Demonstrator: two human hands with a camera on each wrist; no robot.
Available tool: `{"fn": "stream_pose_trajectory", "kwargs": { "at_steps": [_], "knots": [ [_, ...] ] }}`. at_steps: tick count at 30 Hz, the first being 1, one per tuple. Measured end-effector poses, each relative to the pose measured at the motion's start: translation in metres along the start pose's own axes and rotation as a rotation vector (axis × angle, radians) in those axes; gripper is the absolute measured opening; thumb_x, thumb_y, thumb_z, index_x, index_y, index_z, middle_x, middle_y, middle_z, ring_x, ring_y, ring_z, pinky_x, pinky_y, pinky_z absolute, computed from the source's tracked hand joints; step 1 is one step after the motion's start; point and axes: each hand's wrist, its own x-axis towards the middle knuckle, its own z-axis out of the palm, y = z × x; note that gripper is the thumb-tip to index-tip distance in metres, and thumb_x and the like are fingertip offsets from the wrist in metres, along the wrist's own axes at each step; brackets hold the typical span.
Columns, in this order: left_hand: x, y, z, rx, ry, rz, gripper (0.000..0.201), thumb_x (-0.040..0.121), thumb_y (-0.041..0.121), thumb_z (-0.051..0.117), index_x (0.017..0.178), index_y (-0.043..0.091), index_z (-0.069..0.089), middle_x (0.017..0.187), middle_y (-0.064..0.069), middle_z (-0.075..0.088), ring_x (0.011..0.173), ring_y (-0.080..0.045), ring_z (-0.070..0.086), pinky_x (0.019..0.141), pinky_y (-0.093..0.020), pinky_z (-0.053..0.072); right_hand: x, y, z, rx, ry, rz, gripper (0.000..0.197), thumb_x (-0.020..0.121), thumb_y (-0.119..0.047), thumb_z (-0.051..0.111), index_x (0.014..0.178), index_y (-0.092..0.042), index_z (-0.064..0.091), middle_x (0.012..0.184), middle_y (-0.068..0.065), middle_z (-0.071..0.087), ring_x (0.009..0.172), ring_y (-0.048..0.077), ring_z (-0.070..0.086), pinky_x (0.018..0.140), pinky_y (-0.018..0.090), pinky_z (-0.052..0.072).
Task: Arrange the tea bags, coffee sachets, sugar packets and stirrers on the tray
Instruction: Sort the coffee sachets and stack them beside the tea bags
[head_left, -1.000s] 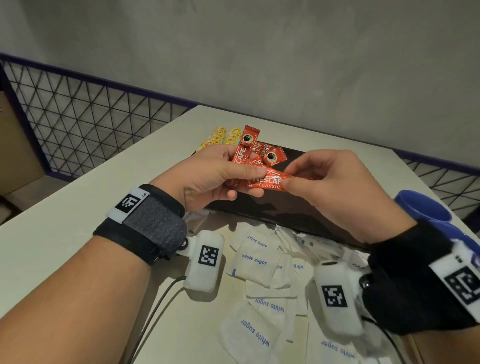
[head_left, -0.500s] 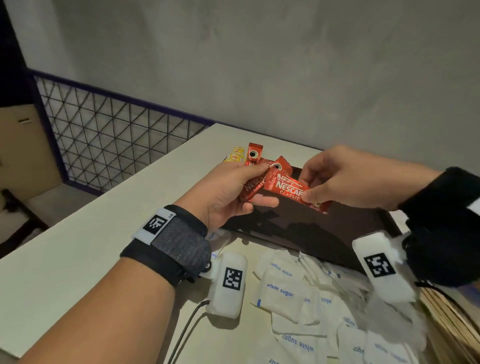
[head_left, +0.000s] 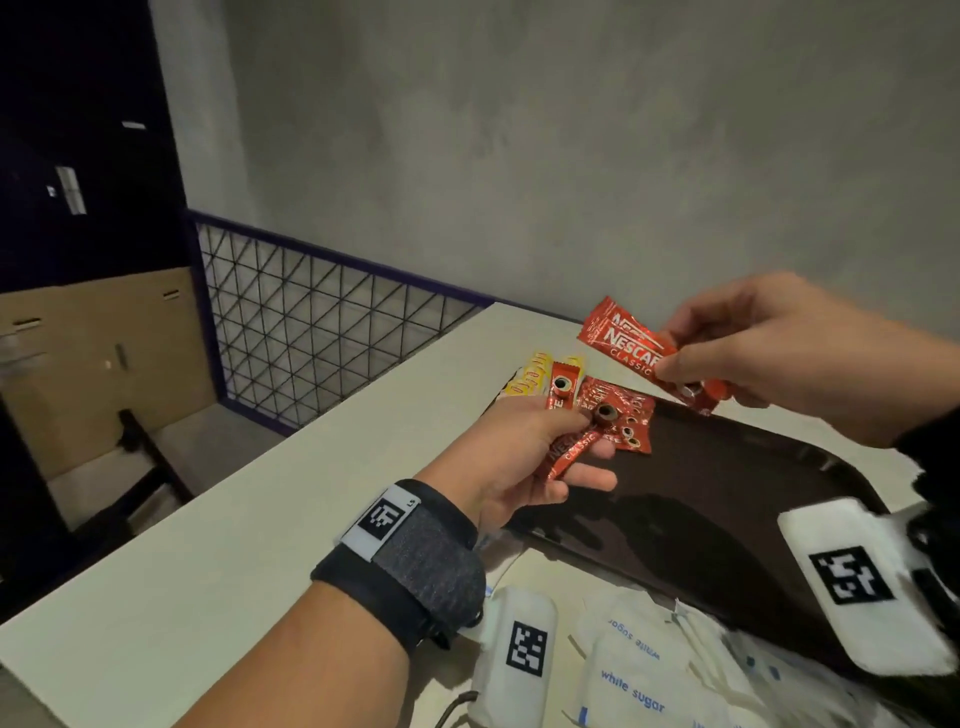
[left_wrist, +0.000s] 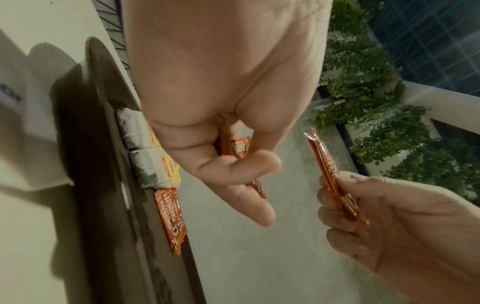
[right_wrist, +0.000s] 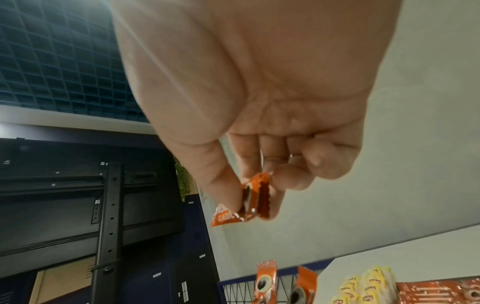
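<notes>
My left hand (head_left: 582, 447) grips two red coffee sachets (head_left: 569, 447) over the far left corner of the dark brown tray (head_left: 717, 509). Up and to the right, my right hand (head_left: 675, 364) pinches two more red sachets (head_left: 631, 345) by one end, clear of the left hand. The right wrist view shows thumb and fingers closed on that end (right_wrist: 252, 202). A fan of red sachets (head_left: 626, 421) lies on the tray, and yellow-tagged tea bags (head_left: 530, 382) lie beside it at the corner. White sugar packets (head_left: 639, 680) are heaped on the table before the tray.
The cream table (head_left: 260, 519) has its left edge along a purple-framed wire mesh fence (head_left: 322, 332). A grey wall (head_left: 571, 156) rises just behind the tray. A cardboard box (head_left: 104, 353) stands on the floor at the left.
My right hand has drawn its sachets out of the left hand's bunch and carried them up and to the right. The left hand stays low over the tray corner.
</notes>
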Motion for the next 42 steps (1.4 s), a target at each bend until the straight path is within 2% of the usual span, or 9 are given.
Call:
{"fn": "stream_pose_trajectory", "kwargs": {
  "at_steps": [4, 7, 12, 18, 23, 30, 33, 37, 42],
  "knots": [
    [0.0, 0.001, 0.002, 0.01, 0.064, 0.015, 0.021, 0.106, 0.016, 0.051, 0.123, 0.01, 0.06, 0.091, -0.005, 0.08, 0.069, -0.017, 0.074, 0.042, -0.018, 0.043, 0.009, 0.009, -0.003, -0.068, 0.018, 0.019, 0.005, 0.086, -0.012, 0.077, 0.082, -0.014, 0.076, 0.078, 0.004, 0.076, 0.056, 0.005, 0.059, 0.051, 0.021, 0.043],
    [0.003, 0.003, -0.001, -0.057, 0.172, 0.045, 0.024, 0.102, 0.012, 0.046, 0.112, 0.002, 0.065, 0.071, -0.002, 0.074, 0.058, -0.013, 0.069, 0.041, -0.019, 0.043, 0.024, 0.031, -0.002, -0.274, 0.021, 0.089, 0.008, 0.082, -0.015, 0.081, 0.077, -0.018, 0.075, 0.076, 0.002, 0.076, 0.077, 0.023, 0.07, 0.076, 0.04, 0.057],
    [0.008, 0.006, -0.012, -0.22, 0.32, 0.096, 0.024, 0.098, 0.01, 0.044, 0.091, 0.002, 0.066, 0.057, -0.003, 0.065, 0.049, -0.011, 0.059, 0.041, -0.02, 0.043, 0.044, 0.058, 0.022, -0.578, -0.16, 0.137, 0.008, 0.083, -0.02, 0.08, 0.088, -0.02, 0.075, 0.081, -0.002, 0.075, 0.072, 0.011, 0.066, 0.066, 0.026, 0.049],
    [0.013, 0.005, -0.017, -0.259, 0.368, 0.117, 0.025, 0.097, 0.012, 0.045, 0.089, 0.003, 0.066, 0.06, -0.003, 0.065, 0.048, -0.01, 0.059, 0.042, -0.021, 0.042, 0.069, 0.073, 0.052, -0.617, -0.237, 0.133, 0.014, 0.081, -0.019, 0.084, 0.085, -0.024, 0.071, 0.083, -0.005, 0.071, 0.076, 0.012, 0.065, 0.082, 0.034, 0.057],
    [0.014, 0.005, -0.016, -0.245, 0.37, 0.117, 0.026, 0.098, 0.012, 0.046, 0.086, 0.004, 0.067, 0.057, -0.001, 0.066, 0.047, -0.009, 0.059, 0.044, -0.021, 0.044, 0.08, 0.08, 0.068, -0.745, -0.252, 0.116, 0.018, 0.084, -0.021, 0.081, 0.1, -0.024, 0.073, 0.098, -0.003, 0.069, 0.083, 0.013, 0.061, 0.076, 0.03, 0.054],
    [0.013, 0.005, -0.016, -0.263, 0.347, 0.105, 0.024, 0.099, 0.013, 0.047, 0.088, 0.005, 0.067, 0.063, -0.003, 0.066, 0.048, -0.009, 0.059, 0.042, -0.021, 0.044, 0.085, 0.086, 0.079, -0.819, -0.224, 0.077, 0.016, 0.087, -0.024, 0.078, 0.101, -0.025, 0.07, 0.096, -0.003, 0.067, 0.08, 0.013, 0.063, 0.069, 0.027, 0.052],
    [0.012, 0.005, -0.015, -0.266, 0.341, 0.1, 0.024, 0.099, 0.013, 0.048, 0.089, 0.004, 0.068, 0.061, -0.002, 0.066, 0.048, -0.009, 0.059, 0.04, -0.021, 0.044, 0.085, 0.085, 0.082, -0.844, -0.202, 0.048, 0.016, 0.088, -0.028, 0.076, 0.102, -0.026, 0.07, 0.1, -0.002, 0.067, 0.086, 0.016, 0.065, 0.076, 0.031, 0.057],
    [0.01, 0.006, -0.014, -0.27, 0.337, 0.092, 0.023, 0.1, 0.013, 0.048, 0.091, 0.005, 0.068, 0.064, -0.003, 0.067, 0.048, -0.01, 0.06, 0.04, -0.021, 0.044, 0.085, 0.084, 0.085, -0.876, -0.199, 0.03, 0.009, 0.09, -0.027, 0.073, 0.097, -0.024, 0.068, 0.098, 0.0, 0.068, 0.086, 0.018, 0.064, 0.074, 0.03, 0.054],
    [0.006, 0.009, -0.012, -0.269, 0.339, 0.094, 0.024, 0.101, 0.014, 0.048, 0.091, 0.005, 0.068, 0.063, -0.002, 0.068, 0.049, -0.01, 0.06, 0.042, -0.021, 0.045, 0.084, 0.083, 0.088, -0.901, -0.178, 0.026, 0.02, 0.092, -0.029, 0.069, 0.111, -0.022, 0.069, 0.104, 0.003, 0.068, 0.09, 0.021, 0.065, 0.083, 0.035, 0.058]
  ]
}}
